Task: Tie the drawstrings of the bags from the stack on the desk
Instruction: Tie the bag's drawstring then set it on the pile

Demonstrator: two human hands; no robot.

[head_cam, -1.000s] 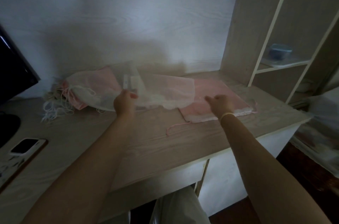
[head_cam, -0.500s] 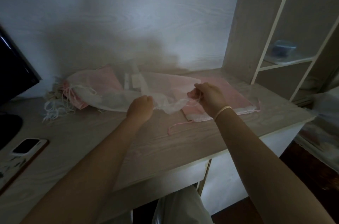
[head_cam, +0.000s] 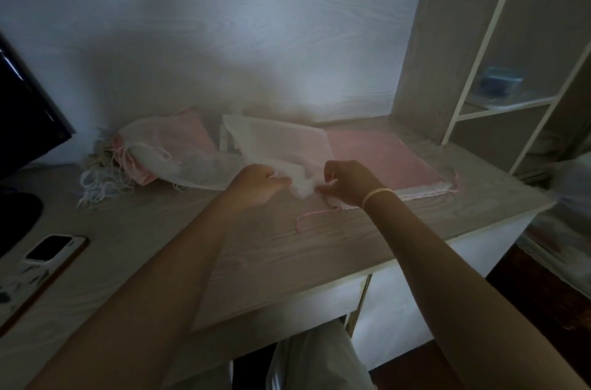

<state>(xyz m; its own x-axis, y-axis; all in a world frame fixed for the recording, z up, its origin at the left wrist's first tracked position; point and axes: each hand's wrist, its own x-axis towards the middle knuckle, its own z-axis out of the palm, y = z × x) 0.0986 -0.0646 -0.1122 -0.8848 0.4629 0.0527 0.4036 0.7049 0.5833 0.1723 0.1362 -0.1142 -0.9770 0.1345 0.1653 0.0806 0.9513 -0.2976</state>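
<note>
A sheer white drawstring bag (head_cam: 281,146) lies tilted across the middle of the desk, its mouth bunched toward me. My left hand (head_cam: 257,181) grips the gathered mouth from the left. My right hand (head_cam: 347,180) pinches the bag's drawstring right beside it. A flat stack of pink bags (head_cam: 380,153) lies to the right, with a loose pink cord (head_cam: 311,217) trailing onto the desk. To the left sits a heap of white and pink bags (head_cam: 163,153) with tangled white strings (head_cam: 99,185).
A dark monitor (head_cam: 25,114) and its base stand at the far left. A phone (head_cam: 52,247) lies on a book near the left front edge. Shelves (head_cam: 499,101) with a blue container rise at the right. The desk's front edge (head_cam: 351,274) runs diagonally.
The white bag has been drawn right and toward me off the left heap. Both hands have come together at its mouth, which is now bunched.
</note>
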